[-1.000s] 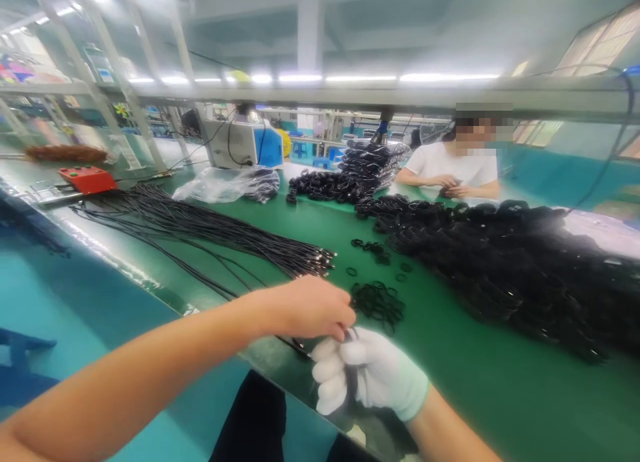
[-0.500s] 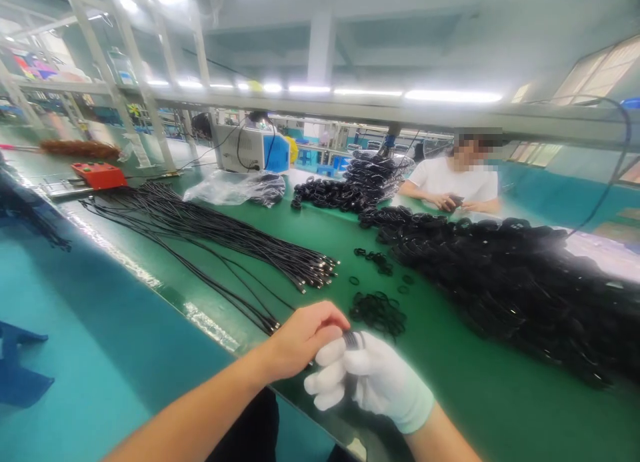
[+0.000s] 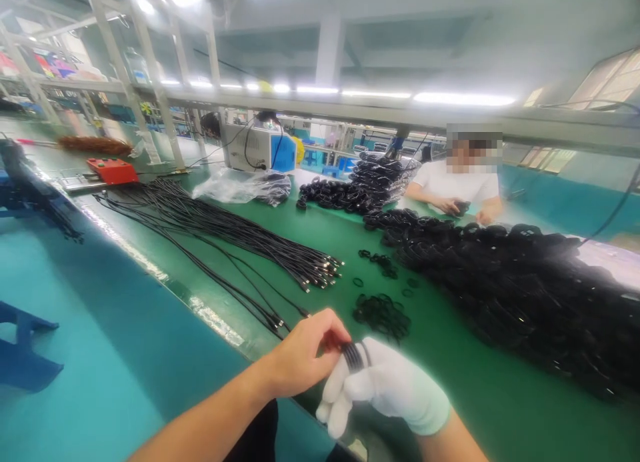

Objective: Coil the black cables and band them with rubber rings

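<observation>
From my head, above and behind my fingers [image 3: 336, 327], the one view faces forward and down, catching them close and low, with the green bench [image 3: 465, 399] stretching beyond them.

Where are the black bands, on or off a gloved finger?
On: the black bands wrap around a finger of the gloved right hand.

Rings [image 3: 354, 357]: black, thin, round, packed side by side in short stack around gloved finger of right hand [image 3: 387, 385], fingertips of left hand [image 3: 307, 352] against stack. One more ring [image 3: 367, 353] slightly apart from stack, nearer right wrist. Loose rings [image 3: 383, 317]: black, tangled in low heap, flat on green counter [image 3: 480, 395], just beyond hands. Few single rings [image 3: 358, 283] lying flat past heap, farther from hands.
</observation>
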`<state>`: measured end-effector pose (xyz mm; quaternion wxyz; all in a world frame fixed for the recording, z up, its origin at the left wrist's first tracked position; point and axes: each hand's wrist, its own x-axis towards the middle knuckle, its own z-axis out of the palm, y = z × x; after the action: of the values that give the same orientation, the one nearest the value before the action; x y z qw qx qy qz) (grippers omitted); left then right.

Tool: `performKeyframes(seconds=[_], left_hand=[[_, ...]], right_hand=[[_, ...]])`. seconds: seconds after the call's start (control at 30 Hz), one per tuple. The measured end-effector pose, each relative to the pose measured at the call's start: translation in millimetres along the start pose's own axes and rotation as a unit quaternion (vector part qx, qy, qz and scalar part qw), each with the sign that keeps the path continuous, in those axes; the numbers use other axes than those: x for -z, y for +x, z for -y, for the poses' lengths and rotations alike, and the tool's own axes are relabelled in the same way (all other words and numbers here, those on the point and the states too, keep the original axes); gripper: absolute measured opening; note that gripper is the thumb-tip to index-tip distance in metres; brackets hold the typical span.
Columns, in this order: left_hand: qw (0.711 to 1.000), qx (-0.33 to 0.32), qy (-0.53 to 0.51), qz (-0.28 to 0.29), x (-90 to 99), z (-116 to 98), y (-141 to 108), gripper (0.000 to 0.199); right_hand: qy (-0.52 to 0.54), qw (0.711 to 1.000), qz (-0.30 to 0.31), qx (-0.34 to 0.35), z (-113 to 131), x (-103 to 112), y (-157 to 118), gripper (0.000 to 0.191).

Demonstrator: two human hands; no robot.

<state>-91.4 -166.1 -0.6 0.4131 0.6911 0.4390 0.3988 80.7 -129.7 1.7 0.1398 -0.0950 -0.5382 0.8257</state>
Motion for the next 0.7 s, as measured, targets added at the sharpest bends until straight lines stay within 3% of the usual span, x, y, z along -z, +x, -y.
performKeyframes(seconds=[0.17, 0.3, 0.4, 0.57, 0.7], left_hand=[[0.998, -0.005, 0.044, -0.042, -9.5, -4.2, -7.6, 0.014], [0.999, -0.009, 0.04, 0.013, -7.6, -8.3, -10.7, 0.017], [0.999, -0.024, 0.041, 0.024, -8.7, -3.8, -10.0, 0.01], [0.988, -0.131, 0.056, -0.055, -16.2, 7.8, -4.3, 0.014], [0.99, -0.117, 0.072, -0.019, -14.4, -0.4, -1.3, 0.012]], right_hand=[[-0.005, 0.999, 0.026, -0.022, 2.3, -1.2, -2.0, 0.025], [0.004, 0.997, 0.061, -0.055, 1.7, 2.7, -4.3, 0.028], [-0.069, 0.996, 0.031, -0.048, 3.8, 12.0, -10.0, 0.031], [-0.123, 0.992, -0.017, -0.026, 5.8, 22.2, -15.6, 0.03], [-0.083, 0.996, -0.02, -0.017, 1.9, 12.0, -8.2, 0.037]])
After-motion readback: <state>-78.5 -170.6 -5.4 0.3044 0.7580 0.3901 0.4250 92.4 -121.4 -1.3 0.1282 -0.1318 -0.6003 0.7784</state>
